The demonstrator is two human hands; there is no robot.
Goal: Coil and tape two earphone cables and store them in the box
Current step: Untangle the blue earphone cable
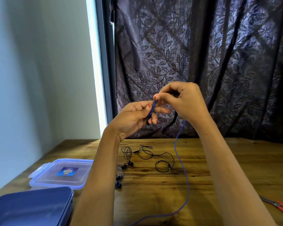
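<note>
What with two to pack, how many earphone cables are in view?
2. The blue earphone cable hangs from the left hand and right hand onto the wooden table; the black earphone cable lies loose mid-table.

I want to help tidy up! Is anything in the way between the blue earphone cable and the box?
Nothing visible blocks it. The blue box sits open at the near left, its lid off and lying just behind it. The blue earphone cable is held up above the table.
</note>
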